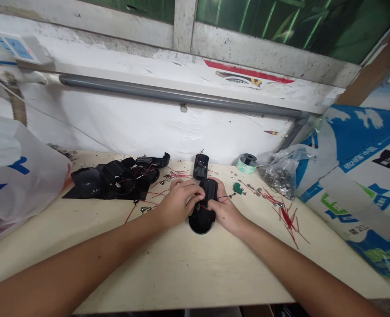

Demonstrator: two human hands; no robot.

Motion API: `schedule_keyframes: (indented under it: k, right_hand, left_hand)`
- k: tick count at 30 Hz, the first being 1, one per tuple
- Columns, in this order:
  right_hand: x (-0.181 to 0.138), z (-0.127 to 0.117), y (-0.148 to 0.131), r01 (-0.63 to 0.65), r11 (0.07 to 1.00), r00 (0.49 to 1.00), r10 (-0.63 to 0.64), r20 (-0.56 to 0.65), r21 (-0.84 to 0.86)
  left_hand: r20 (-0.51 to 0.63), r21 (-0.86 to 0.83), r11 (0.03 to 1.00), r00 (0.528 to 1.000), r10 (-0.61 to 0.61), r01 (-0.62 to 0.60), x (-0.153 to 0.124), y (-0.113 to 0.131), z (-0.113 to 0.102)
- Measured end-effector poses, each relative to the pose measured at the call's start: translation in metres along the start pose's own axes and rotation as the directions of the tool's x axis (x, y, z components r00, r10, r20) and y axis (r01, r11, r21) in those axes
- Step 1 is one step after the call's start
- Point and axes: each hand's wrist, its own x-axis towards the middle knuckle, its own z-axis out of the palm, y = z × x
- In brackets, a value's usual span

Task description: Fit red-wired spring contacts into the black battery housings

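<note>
Back from the front edge of the counter (181, 273), the left hand (178, 202) and right hand (224, 209) close around a black plastic housing (200, 222) with red wires, while a second black housing (200, 166) stands near the rear edge.

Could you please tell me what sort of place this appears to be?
It looks like a small, makeshift electrical assembly workshop, though I can't be certain. The pale workbench holds black plastic housings, cut red wires, and a clear bag of small metal parts.
</note>
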Motion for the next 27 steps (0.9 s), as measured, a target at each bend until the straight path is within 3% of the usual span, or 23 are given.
schedule_keyframes:
  k: [10, 15, 22, 27]
  right_hand:
    - [-0.002, 0.007, -0.006, -0.04, 0.998, 0.998, 0.042, -0.036, 0.047]
    - [-0.001, 0.004, -0.005, 0.004, 1.0, 1.0, -0.005, -0.018, -0.026]
    - [-0.002, 0.0, -0.003, 0.027, 0.995, 0.999, -0.029, -0.019, -0.097]
    - [0.002, -0.004, 0.004, 0.018, 1.0, 1.0, -0.018, -0.011, -0.002]
  left_hand:
    - [0.046, 0.108, 0.977, 0.983, 0.177, -0.181, 0.001, 0.0, -0.007]
    - [0.139, 0.081, 0.955, 0.952, 0.273, -0.285, 0.006, 0.001, -0.014]
    - [0.229, 0.161, 0.932, 0.93, 0.286, -0.326, 0.009, 0.008, -0.021]
    - [0.215, 0.104, 0.947, 0.936, 0.278, -0.305, 0.008, 0.005, -0.02]
